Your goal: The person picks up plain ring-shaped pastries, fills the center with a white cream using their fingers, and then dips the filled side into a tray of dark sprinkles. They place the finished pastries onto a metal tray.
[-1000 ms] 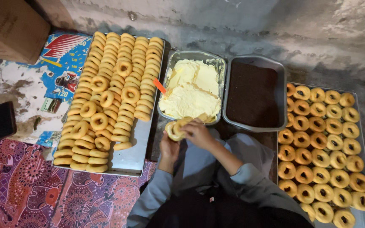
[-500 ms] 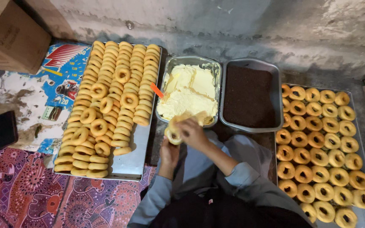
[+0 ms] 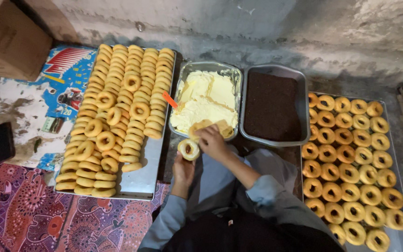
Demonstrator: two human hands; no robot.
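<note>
Holding one ring biscuit (image 3: 189, 149) in your left hand (image 3: 183, 169), fingers curled round it just below the pan of pale cream (image 3: 206, 100), you have your right hand (image 3: 211, 140) closed on a scraper loaded with cream at that pan's near edge. Roughly forty finished rings lie flat on the right tray (image 3: 399, 235). Well over a hundred unfilled rings remain on the left tray (image 3: 141, 184), too tightly packed to count. One pan of dark filling (image 3: 271, 105) sits between.
</note>
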